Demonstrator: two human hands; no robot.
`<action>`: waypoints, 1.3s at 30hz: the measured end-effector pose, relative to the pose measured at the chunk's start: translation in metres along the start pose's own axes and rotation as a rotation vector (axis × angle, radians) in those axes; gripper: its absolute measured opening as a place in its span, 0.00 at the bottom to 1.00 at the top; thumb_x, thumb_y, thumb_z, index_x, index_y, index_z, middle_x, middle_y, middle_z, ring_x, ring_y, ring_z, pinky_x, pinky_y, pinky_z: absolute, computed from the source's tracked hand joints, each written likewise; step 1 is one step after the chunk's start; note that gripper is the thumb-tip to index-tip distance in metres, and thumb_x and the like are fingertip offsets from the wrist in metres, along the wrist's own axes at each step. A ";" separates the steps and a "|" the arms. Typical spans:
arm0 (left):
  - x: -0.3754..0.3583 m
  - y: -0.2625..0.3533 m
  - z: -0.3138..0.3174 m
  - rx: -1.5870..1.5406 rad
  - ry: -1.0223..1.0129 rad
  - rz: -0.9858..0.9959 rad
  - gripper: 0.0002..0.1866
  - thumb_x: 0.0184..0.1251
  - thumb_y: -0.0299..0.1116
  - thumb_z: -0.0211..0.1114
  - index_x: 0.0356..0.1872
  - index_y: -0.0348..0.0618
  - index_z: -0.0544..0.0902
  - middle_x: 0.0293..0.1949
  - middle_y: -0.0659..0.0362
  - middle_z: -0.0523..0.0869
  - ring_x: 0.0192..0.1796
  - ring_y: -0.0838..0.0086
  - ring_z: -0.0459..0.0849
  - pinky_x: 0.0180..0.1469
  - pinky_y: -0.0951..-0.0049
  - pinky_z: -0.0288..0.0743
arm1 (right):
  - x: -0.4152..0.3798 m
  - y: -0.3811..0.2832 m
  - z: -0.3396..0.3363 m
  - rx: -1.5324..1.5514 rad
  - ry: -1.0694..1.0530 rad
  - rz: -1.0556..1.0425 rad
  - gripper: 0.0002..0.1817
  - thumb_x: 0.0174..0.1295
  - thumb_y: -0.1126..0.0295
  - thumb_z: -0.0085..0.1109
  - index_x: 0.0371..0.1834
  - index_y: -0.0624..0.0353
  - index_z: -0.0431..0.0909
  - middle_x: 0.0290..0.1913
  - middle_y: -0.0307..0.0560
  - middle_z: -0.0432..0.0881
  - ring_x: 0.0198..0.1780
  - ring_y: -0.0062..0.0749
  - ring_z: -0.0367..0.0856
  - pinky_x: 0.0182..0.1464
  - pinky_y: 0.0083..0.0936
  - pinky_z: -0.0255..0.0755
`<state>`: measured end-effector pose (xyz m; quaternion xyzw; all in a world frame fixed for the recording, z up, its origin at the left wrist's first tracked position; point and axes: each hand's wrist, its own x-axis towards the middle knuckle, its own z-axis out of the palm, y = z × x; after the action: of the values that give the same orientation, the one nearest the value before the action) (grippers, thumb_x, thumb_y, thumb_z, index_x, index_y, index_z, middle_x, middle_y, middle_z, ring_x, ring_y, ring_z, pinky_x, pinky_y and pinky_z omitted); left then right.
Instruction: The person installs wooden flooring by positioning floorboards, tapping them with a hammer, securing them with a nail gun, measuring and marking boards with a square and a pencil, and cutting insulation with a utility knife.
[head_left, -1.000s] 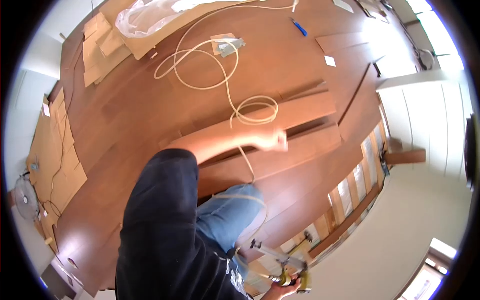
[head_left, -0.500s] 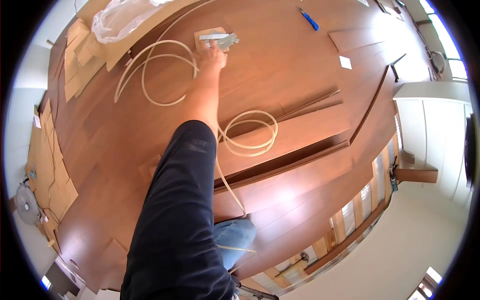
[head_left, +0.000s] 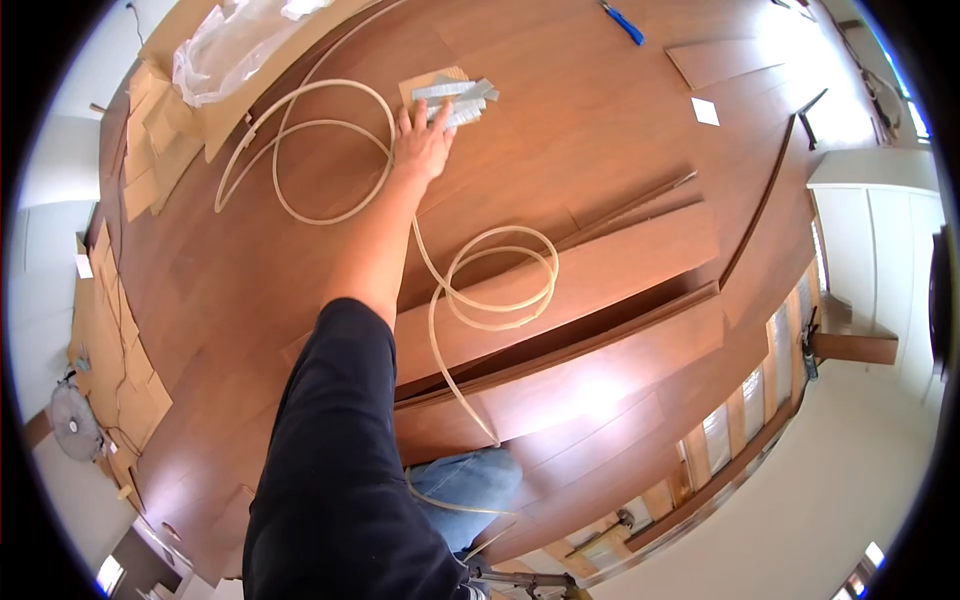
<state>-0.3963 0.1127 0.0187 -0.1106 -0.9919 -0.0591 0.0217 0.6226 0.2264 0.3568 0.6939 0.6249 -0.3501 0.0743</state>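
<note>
My left hand [head_left: 424,145], at the end of a dark sleeve, reaches over the wooden floor. Its fingers are apart, with the tips touching or just beside several silvery metal strips [head_left: 462,98]. These strips lie loosely on a small piece of cardboard [head_left: 412,87]. Whether a fingertip presses on a strip is too small to tell. My right hand is out of view. At the bottom edge, part of a dark tool [head_left: 530,578] shows near my jeans-covered knee [head_left: 470,485].
A pale hose [head_left: 552,262] loops across the floor [head_left: 520,150] and over stacked planks [head_left: 600,260]. A blue-handled tool [head_left: 625,25] lies at the top. Flattened cardboard [head_left: 150,160], clear plastic [head_left: 225,50] and a fan [head_left: 75,422] are on the left.
My left hand has drawn back slightly from the metal strips, its fingers now more spread. More of the strips shows. The whole view has shifted a little.
</note>
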 end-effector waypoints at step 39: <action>-0.037 0.083 -0.097 -0.914 -0.087 -0.035 0.13 0.74 0.36 0.70 0.51 0.40 0.90 0.36 0.57 0.90 0.40 0.72 0.89 0.42 0.69 0.81 | -0.030 -0.035 0.054 1.405 0.284 0.517 0.06 0.69 0.62 0.59 0.36 0.49 0.76 0.27 0.36 0.79 0.28 0.29 0.78 0.35 0.31 0.78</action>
<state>-0.3388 0.1730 0.1223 -0.0944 -0.8657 -0.4863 -0.0718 0.5696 0.1799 0.3462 0.7406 0.0763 -0.5445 -0.3862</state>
